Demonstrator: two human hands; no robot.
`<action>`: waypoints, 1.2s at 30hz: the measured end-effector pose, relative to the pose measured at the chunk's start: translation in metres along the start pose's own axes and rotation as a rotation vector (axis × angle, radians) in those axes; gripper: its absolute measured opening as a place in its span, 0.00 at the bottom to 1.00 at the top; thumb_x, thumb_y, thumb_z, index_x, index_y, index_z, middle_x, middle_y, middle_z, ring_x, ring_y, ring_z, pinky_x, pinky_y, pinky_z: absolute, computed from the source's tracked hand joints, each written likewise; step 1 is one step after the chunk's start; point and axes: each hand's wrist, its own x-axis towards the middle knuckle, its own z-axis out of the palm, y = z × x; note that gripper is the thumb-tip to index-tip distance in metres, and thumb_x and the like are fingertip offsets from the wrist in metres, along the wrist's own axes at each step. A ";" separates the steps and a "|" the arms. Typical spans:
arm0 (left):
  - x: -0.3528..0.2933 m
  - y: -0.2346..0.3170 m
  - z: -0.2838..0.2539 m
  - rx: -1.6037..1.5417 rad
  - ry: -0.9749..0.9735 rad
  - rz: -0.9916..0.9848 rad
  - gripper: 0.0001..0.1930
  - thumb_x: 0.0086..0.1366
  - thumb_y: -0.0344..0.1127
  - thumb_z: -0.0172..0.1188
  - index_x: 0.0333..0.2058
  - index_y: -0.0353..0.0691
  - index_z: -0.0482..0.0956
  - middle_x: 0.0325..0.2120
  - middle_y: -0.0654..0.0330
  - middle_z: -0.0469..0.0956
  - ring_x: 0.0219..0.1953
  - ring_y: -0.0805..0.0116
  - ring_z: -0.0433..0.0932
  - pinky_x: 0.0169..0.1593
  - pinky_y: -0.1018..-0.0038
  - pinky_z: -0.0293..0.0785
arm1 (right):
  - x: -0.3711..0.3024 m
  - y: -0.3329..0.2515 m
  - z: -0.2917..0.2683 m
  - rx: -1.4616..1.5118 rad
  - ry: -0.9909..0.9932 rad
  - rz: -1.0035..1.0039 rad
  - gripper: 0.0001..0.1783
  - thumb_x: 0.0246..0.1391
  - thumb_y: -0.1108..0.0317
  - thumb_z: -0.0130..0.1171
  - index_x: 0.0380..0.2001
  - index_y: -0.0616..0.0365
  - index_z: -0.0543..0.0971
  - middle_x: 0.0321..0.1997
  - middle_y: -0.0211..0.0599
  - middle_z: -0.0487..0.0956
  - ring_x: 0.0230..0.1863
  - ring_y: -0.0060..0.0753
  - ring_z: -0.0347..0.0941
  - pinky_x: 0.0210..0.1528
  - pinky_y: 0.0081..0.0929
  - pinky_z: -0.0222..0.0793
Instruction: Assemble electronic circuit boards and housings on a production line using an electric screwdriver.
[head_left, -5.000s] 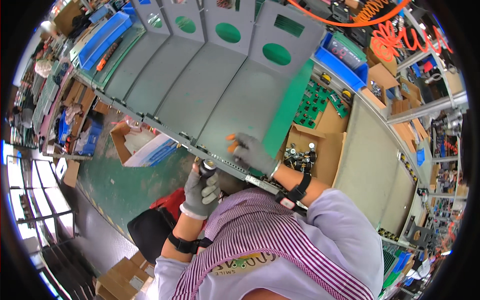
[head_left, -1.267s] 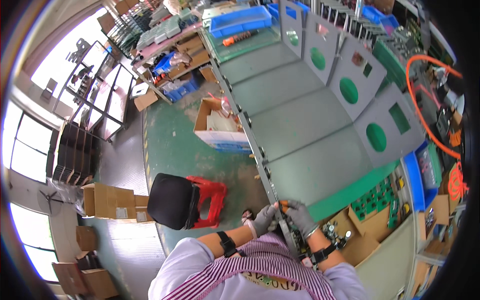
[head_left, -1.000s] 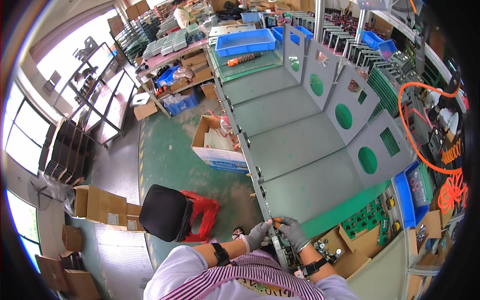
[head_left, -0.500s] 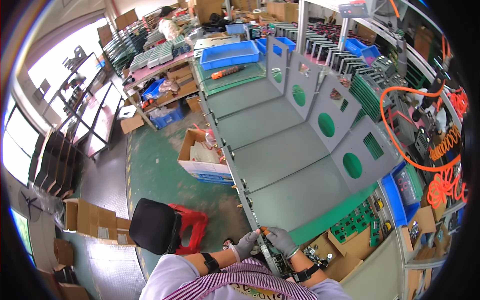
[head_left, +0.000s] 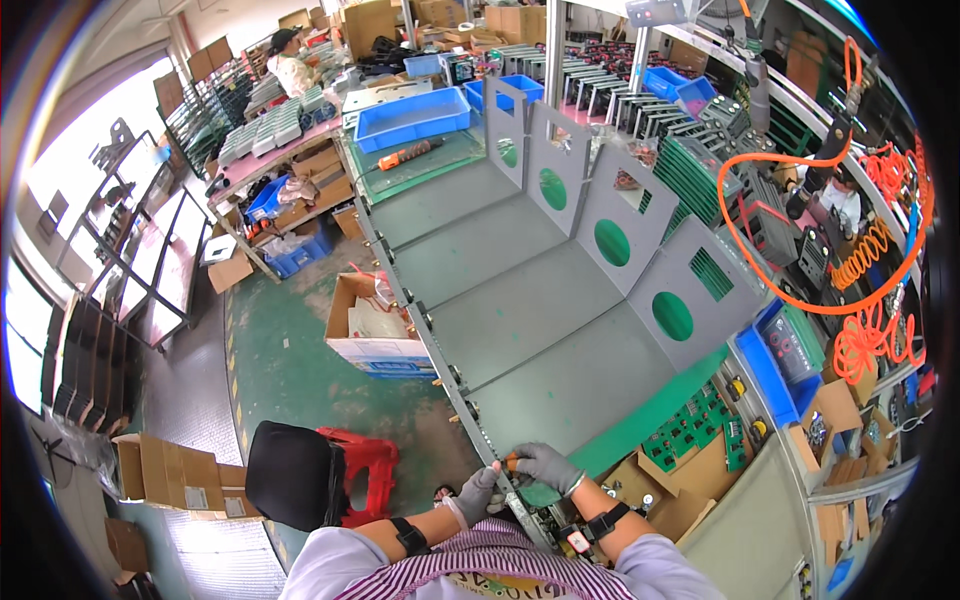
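Several grey L-bent sheet-metal panels (head_left: 560,385) lie in a row on the bench, their upright ends with round and slotted cut-outs on the right. At the nearest panel's front corner, my left hand (head_left: 477,492), in a grey glove, has its fingers closed at the outer side of the edge strip (head_left: 487,447). My right hand (head_left: 548,467), also gloved, is bent over the inner side of that strip, fingers closed around a small orange-brown piece (head_left: 512,462). What exactly each hand pinches is too small to tell. Brass-coloured fittings (head_left: 454,418) stick out along the strip.
Right of my right arm sit a cardboard box of metal parts (head_left: 690,505) and green circuit boards (head_left: 690,430). An orange air hose (head_left: 780,300) hangs at right. A blue tray (head_left: 412,118) and orange power tool (head_left: 410,154) lie beyond; a black-seated stool (head_left: 295,475) stands left.
The whole view has shifted, so the bench appears farther left. My right hand has tilted slightly and its fingers lie flatter over the strip; both hands remain at the same corner.
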 end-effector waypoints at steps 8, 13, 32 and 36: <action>-0.002 0.005 0.010 0.023 0.069 0.048 0.21 0.55 0.58 0.48 0.25 0.44 0.65 0.14 0.67 0.60 0.12 0.79 0.55 0.14 0.84 0.51 | 0.012 -0.005 0.013 -0.326 0.252 0.062 0.18 0.48 0.58 0.48 0.34 0.64 0.73 0.18 0.36 0.73 0.21 0.22 0.70 0.20 0.20 0.64; 0.001 0.001 -0.003 -0.024 0.044 -0.033 0.22 0.54 0.59 0.49 0.29 0.44 0.67 0.15 0.67 0.61 0.12 0.80 0.55 0.14 0.84 0.51 | -0.001 -0.016 -0.007 0.107 -0.024 0.161 0.18 0.49 0.55 0.47 0.28 0.61 0.75 0.20 0.36 0.74 0.22 0.24 0.71 0.21 0.22 0.67; 0.010 0.005 0.002 0.150 0.198 -0.024 0.23 0.51 0.64 0.49 0.30 0.49 0.67 0.12 0.71 0.59 0.09 0.81 0.53 0.11 0.85 0.50 | 0.001 -0.005 0.007 -0.401 0.210 0.087 0.32 0.48 0.42 0.39 0.14 0.61 0.75 0.10 0.37 0.71 0.12 0.31 0.67 0.17 0.28 0.62; 0.015 0.012 -0.006 0.126 0.162 -0.037 0.24 0.51 0.64 0.47 0.37 0.52 0.68 0.14 0.71 0.61 0.10 0.82 0.54 0.11 0.87 0.50 | 0.004 -0.009 -0.002 -0.205 0.317 0.123 0.29 0.48 0.45 0.41 0.19 0.62 0.76 0.13 0.39 0.73 0.16 0.36 0.70 0.25 0.33 0.67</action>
